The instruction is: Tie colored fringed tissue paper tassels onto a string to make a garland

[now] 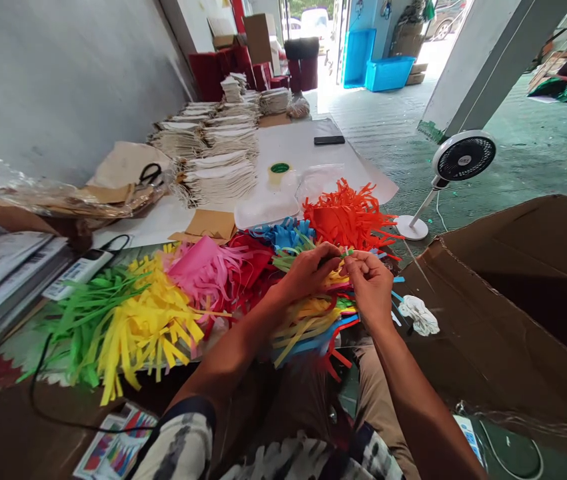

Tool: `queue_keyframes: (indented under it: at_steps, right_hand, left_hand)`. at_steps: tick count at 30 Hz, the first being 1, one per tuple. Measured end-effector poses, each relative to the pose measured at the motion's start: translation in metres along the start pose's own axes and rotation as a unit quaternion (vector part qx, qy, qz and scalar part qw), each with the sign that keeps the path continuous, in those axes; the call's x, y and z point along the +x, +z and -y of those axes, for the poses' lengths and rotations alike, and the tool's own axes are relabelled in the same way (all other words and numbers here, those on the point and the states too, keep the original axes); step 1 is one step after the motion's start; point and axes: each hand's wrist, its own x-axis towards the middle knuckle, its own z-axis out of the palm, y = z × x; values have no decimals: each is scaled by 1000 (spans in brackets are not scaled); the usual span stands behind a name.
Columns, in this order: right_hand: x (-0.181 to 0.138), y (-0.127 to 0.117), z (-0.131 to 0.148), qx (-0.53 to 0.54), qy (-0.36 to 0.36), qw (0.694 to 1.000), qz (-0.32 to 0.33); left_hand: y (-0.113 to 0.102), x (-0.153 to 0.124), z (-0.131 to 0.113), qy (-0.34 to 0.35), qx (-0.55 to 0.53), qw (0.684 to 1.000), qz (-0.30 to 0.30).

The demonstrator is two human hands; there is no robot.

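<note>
My left hand (312, 270) and my right hand (371, 283) meet over the near edge of the table. Both are closed, pinching a small green and pale strip (347, 253) between their fingertips. Beneath them hangs a bunch of multicoloured fringed tassels (308, 320), with yellow, blue, red and green strands spilling toward the lap. Just beyond lie orange-red tassels (343, 217) and blue tassels (283, 233). To the left of my forearm spread pink tassels (208, 267), yellow tassels (148, 320) and green tassels (93, 307). Fingers cover part of the pinched strip.
Stacks of off-white fringed bundles (221, 177) line the table's wall side. A tape roll (279, 175), a phone (329, 141) and scissors (150, 175) lie farther back. On the right stand a fan (465, 159) and a large open cardboard box (503, 267). A cable (38, 380) loops at lower left.
</note>
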Motion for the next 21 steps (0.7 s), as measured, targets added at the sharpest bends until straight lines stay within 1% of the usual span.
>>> queue_keyframes:
  at_steps: [4,10,16,21]
  right_hand:
    - [0,1,0,4,11,1000,-1]
    - [-1,3,-4,18,19,1000,13]
    - [-1,4,-1,-9,22,1000,-7]
    - [-2,3,-4,1,20,1000,-2]
  left_hand:
    - [0,-1,0,-6,8,1000,11]
    - [-1,-2,-1,-9,24,1000,3]
    - [0,-3,1,-10,57,998,13]
    - [1,-4,4,-9,67,998,8]
